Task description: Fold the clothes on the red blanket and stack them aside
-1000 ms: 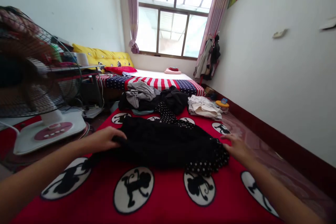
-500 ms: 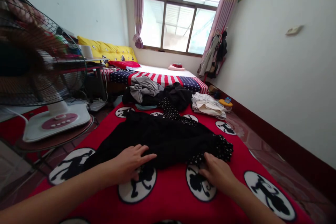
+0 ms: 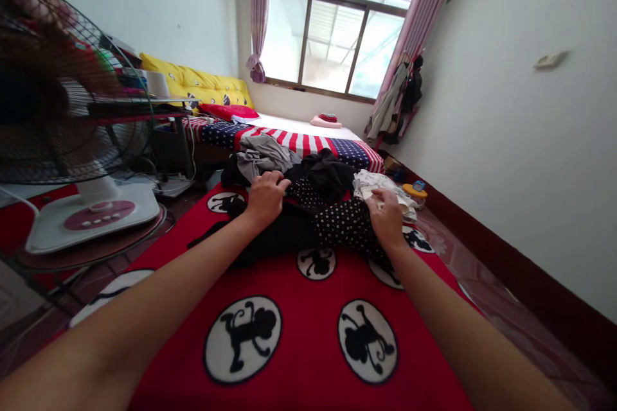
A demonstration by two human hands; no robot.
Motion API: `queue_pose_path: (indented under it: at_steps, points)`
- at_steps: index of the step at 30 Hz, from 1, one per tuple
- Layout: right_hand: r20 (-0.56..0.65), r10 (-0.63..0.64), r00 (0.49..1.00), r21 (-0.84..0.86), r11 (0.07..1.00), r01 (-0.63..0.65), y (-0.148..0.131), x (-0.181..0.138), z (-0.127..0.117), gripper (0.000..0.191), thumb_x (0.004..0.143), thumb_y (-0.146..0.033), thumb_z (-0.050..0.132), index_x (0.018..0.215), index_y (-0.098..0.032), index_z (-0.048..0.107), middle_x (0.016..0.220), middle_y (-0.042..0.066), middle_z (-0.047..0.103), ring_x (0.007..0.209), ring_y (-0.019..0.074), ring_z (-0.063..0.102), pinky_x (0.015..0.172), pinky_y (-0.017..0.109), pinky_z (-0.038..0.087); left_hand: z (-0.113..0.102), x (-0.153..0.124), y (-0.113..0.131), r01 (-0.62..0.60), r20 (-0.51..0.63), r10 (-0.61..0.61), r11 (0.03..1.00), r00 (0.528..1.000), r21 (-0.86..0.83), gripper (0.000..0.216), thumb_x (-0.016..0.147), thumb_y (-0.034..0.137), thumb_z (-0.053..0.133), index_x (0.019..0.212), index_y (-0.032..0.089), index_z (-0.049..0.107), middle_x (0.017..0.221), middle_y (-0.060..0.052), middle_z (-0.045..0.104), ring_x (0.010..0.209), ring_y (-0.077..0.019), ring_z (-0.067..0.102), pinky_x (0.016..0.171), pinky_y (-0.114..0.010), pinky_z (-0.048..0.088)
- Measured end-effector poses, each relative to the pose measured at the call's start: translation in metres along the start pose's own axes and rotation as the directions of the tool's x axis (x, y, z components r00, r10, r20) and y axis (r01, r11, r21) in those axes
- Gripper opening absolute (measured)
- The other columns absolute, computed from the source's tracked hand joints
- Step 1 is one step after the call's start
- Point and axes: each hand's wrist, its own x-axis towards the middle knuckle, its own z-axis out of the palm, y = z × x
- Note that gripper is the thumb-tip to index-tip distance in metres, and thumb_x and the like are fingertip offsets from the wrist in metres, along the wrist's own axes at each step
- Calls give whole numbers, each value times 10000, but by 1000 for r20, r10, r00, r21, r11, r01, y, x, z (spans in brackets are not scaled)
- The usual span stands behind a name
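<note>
A black garment with white-dotted parts [image 3: 344, 225] lies bunched across the red monkey-print blanket [image 3: 313, 327]. My left hand [image 3: 268, 198] is closed at the far side of its plain black part, fingers curled over and the fingertips mostly hidden. At the dotted end, my right hand [image 3: 387, 217] pinches the cloth near its far right edge. Just beyond my left hand lies a grey garment [image 3: 265, 154] on a dark heap. Black clothing [image 3: 328, 173] sits between the hands, farther off, and white folded clothes [image 3: 380, 181] lie just past my right hand.
A fan [image 3: 91, 205] stands on a round stool at the left. Behind the clothes is a bed with a star-and-stripe cover [image 3: 299, 146]. The right wall [image 3: 520, 141] runs alongside, with a yellow stool [image 3: 415, 191] on the floor and hanging coats [image 3: 395, 99] beyond.
Both hands have moved forward, away from me, taking the near edge of the black garment with them. More of the blanket shows in front, and the dotted part now lies across the top.
</note>
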Motion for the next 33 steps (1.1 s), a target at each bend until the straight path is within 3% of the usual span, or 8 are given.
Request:
queue_pose_path:
  at_steps: [2, 4, 9, 16, 19, 22, 26, 33]
  points:
    - [-109, -180, 978, 55, 981, 187, -2, -23, 24, 228, 850, -233, 453, 1022, -185, 594, 1030, 93, 649, 973, 221, 594, 856, 353, 466, 22, -19, 10, -130, 76, 133, 990, 988, -50, 306, 866, 207, 521, 1141, 201, 655, 1219, -113, 608, 1136, -280, 544, 1000, -451, 402]
    - [-4, -292, 956, 6, 956, 293, -3, -53, 48, 228, 840, -269, 524, 1053, -205, 575, 1045, 84, 629, 954, 229, 587, 825, 352, 480, 47, -44, 15, -132, 191, 157, 982, 969, -136, 358, 876, 270, 539, 1219, 203, 617, 1288, -112, 576, 1182, -278, 522, 1031, -459, 390]
    - [-10, -233, 972, -142, 963, 229, 0, -99, 86, 355, 757, -357, 667, 1037, -179, 542, 1080, 120, 587, 1046, 286, 519, 874, 397, 448, 87, -82, 13, 44, 261, 23, 967, 965, -251, 495, 916, 306, 493, 1394, 184, 454, 1477, -127, 402, 1346, -286, 370, 1121, -498, 288]
    - [19, 219, 975, 51, 974, -220, 31, -111, 74, 294, 801, -470, 586, 657, -215, 553, 665, 14, 597, 627, 192, 560, 661, 307, 418, 87, -79, 13, 66, 237, 9, 949, 971, -308, 478, 903, 296, 523, 1369, 196, 490, 1464, -110, 425, 1329, -284, 388, 1133, -478, 282]
    - [-41, 235, 971, -63, 969, -237, 40, -116, 69, 202, 775, -365, 602, 838, -175, 631, 887, 94, 646, 790, 243, 599, 735, 332, 427, 88, -81, 13, 70, 225, 0, 950, 974, -305, 477, 904, 303, 519, 1368, 196, 492, 1462, -107, 428, 1323, -287, 390, 1130, -479, 283]
    - [-130, 243, 961, -220, 938, -267, 40, -117, 71, 459, 731, -324, 642, 1122, -91, 578, 1105, 198, 591, 989, 321, 566, 813, 377, 420, 91, -82, 13, 73, 216, -6, 950, 976, -304, 480, 901, 313, 520, 1367, 203, 494, 1456, -98, 437, 1315, -289, 396, 1124, -483, 292]
    - [-76, 171, 982, -312, 932, -186, 39, -116, 75, 326, 745, -371, 624, 972, -136, 637, 1028, 174, 589, 961, 328, 549, 788, 386, 413, 91, -82, 13, 87, 213, -20, 948, 977, -307, 482, 894, 313, 524, 1365, 208, 496, 1451, -93, 442, 1313, -286, 397, 1120, -467, 307]
    - [-215, 116, 970, 48, 993, -108, 33, -115, 74, 286, 839, -452, 439, 866, -188, 545, 764, 62, 593, 733, 236, 538, 710, 346, 404, 91, -82, 13, 91, 235, -16, 946, 972, -313, 554, 900, 455, 504, 1396, 211, 458, 1476, -103, 407, 1335, -301, 364, 1116, -477, 307]
